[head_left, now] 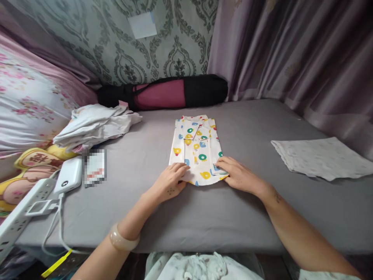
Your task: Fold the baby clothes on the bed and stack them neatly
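Observation:
A small white garment [196,146] printed with yellow, green and blue shapes lies folded into a narrow strip in the middle of the grey mattress [250,128]. My left hand [170,182] rests on its near left corner, fingers curled over the hem. On the near right corner my right hand [237,175] lies with its fingers pinching the edge of the cloth. Both forearms reach in from the bottom; the left wrist wears a pale bangle [124,238].
A heap of white clothes [96,124] lies at the left. A folded pale cloth [323,157] sits at the right. A black and maroon rolled bag [166,93] lies against the wall. A power bank [70,174], a power strip [20,214] and cables crowd the left edge.

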